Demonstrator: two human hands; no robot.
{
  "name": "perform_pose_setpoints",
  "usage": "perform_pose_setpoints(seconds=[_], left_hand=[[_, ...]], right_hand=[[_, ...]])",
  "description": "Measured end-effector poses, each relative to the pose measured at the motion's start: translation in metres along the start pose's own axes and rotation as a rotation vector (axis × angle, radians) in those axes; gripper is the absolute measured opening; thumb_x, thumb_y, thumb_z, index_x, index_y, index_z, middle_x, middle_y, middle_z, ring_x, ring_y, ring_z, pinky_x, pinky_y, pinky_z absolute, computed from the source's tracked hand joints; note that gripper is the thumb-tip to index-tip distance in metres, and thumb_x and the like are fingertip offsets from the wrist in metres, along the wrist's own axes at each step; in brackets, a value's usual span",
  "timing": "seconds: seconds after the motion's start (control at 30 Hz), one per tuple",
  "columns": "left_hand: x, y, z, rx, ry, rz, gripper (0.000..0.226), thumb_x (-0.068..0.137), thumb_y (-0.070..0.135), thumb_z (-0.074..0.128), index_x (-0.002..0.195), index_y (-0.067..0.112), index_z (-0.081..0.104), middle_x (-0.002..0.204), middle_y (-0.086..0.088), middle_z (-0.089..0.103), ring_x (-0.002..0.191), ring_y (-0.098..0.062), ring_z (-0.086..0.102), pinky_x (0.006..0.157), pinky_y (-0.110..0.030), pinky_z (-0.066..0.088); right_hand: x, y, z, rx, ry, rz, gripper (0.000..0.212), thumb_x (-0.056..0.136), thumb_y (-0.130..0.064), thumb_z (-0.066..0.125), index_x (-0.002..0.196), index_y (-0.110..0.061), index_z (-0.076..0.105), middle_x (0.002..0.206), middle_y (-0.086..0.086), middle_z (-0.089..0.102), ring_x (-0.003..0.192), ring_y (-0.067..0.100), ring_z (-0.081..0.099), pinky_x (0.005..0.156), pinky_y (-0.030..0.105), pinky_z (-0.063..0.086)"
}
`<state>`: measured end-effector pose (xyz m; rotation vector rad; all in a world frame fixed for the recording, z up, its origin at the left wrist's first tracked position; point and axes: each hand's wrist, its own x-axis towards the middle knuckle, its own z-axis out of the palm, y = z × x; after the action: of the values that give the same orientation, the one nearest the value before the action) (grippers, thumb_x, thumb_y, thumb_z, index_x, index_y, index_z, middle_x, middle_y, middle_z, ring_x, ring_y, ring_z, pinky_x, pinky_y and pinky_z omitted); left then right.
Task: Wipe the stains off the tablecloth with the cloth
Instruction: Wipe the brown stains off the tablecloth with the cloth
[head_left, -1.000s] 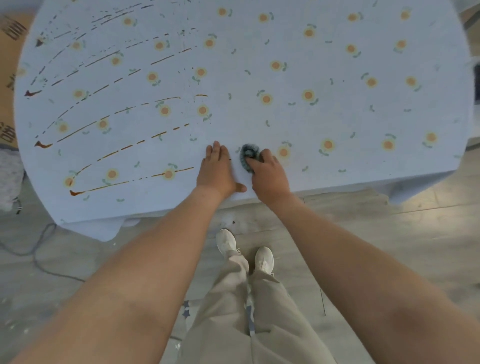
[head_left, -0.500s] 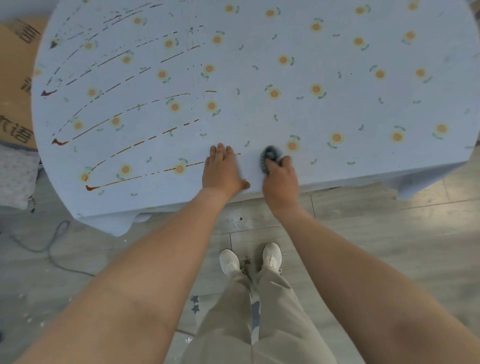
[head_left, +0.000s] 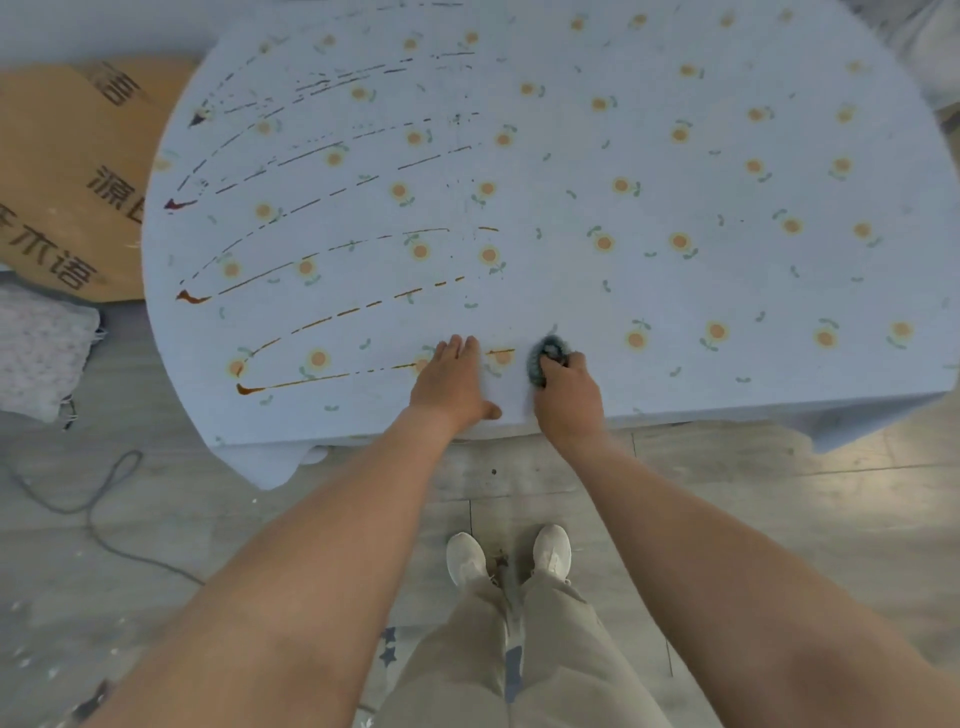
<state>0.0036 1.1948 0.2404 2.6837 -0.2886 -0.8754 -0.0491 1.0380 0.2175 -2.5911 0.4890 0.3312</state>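
While my right hand (head_left: 569, 397) grips the small dark cloth (head_left: 545, 358), bunched into a wad under curled fingers, my left hand (head_left: 452, 384) lies flat with fingers straight on the tablecloth (head_left: 675, 280) just to its left. Both sit at the near edge of the tabletop. I judge the cloth soft and light, best kept balled in the palm so it presses evenly. The tablecloth looks thin and likely to slide or ruck, so the flat hand should pin it beside each stroke. Brown stains (head_left: 322, 379) run in long dashed arcs to the left and far left, the nearest ending just beside the cloth.
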Motion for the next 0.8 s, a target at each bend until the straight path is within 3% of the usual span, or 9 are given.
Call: perform_pose_setpoints(seconds=[0.1,0.33,0.43,0.5,0.57,0.63,0.7,0.8], left_hand=[[-0.001,-0.02,-0.023,-0.039,-0.061,-0.007,0.107,0.08,0.045,0.079,0.158,0.013,0.013,0.163,-0.008,0.021,0.148,-0.025,0.024,0.115,-0.04,0.03],[0.023,-0.054,-0.095,-0.009,0.032,-0.051,0.09,0.086,0.049,0.072,0.155,0.013,0.027,0.157,-0.009,0.036,0.141,-0.027,0.037,0.11,-0.037,0.034],[0.053,-0.055,-0.131,0.007,0.068,-0.05,0.087,0.087,0.05,0.07,0.155,0.013,0.029,0.157,-0.008,0.035,0.142,-0.027,0.036,0.11,-0.038,0.034],[0.08,-0.052,-0.158,0.018,0.088,-0.053,0.087,0.087,0.05,0.07,0.154,0.014,0.029,0.157,-0.008,0.036,0.142,-0.027,0.036,0.11,-0.039,0.035],[0.105,-0.047,-0.183,0.019,0.107,-0.055,0.087,0.085,0.049,0.073,0.153,0.014,0.031,0.155,-0.008,0.039,0.14,-0.028,0.039,0.107,-0.04,0.038],[0.135,-0.043,-0.208,0.021,0.131,-0.064,0.088,0.082,0.048,0.075,0.152,0.014,0.033,0.151,-0.009,0.042,0.136,-0.029,0.043,0.104,-0.041,0.042],[0.166,-0.037,-0.23,0.02,0.147,-0.075,0.089,0.081,0.048,0.077,0.151,0.015,0.034,0.148,-0.009,0.044,0.133,-0.029,0.045,0.099,-0.041,0.044],[0.213,-0.033,-0.258,0.013,0.15,-0.098,0.092,0.079,0.049,0.078,0.152,0.016,0.032,0.151,-0.01,0.04,0.136,-0.03,0.041,0.101,-0.043,0.044]], right_hand=[[0.017,-0.047,0.0,-0.005,-0.109,-0.129,0.036,0.088,-0.008,0.049,0.122,-0.013,0.061,0.12,0.013,0.048,0.089,0.032,0.058,0.077,0.031,0.045],[0.082,-0.116,-0.035,0.064,-0.05,-0.068,0.038,0.09,-0.018,0.046,0.126,-0.013,0.057,0.121,0.014,0.048,0.096,0.032,0.057,0.078,0.029,0.04],[0.122,-0.137,-0.054,0.057,-0.042,-0.031,0.034,0.091,-0.016,0.044,0.123,-0.009,0.054,0.123,0.016,0.044,0.08,0.027,0.053,0.073,0.029,0.043],[0.156,-0.15,-0.066,0.056,-0.023,-0.009,0.028,0.092,-0.011,0.044,0.118,-0.006,0.053,0.124,0.018,0.039,0.063,0.023,0.049,0.06,0.029,0.044],[0.188,-0.161,-0.077,0.062,-0.005,0.005,0.023,0.093,-0.008,0.044,0.114,-0.004,0.052,0.124,0.019,0.038,0.057,0.021,0.045,0.048,0.026,0.036],[0.225,-0.172,-0.09,0.087,-0.01,0.007,0.02,0.092,-0.005,0.043,0.109,-0.004,0.052,0.123,0.02,0.042,0.067,0.022,0.047,0.052,0.025,0.034],[0.263,-0.182,-0.102,0.116,-0.009,-0.013,0.011,0.089,-0.002,0.042,0.09,-0.009,0.05,0.113,0.018,0.051,0.086,0.025,0.05,0.058,0.024,0.035],[0.323,-0.198,-0.113,0.115,0.015,-0.061,0.012,0.084,-0.001,0.043,0.081,-0.012,0.049,0.093,0.013,0.056,0.091,0.032,0.058,0.059,0.028,0.038]])
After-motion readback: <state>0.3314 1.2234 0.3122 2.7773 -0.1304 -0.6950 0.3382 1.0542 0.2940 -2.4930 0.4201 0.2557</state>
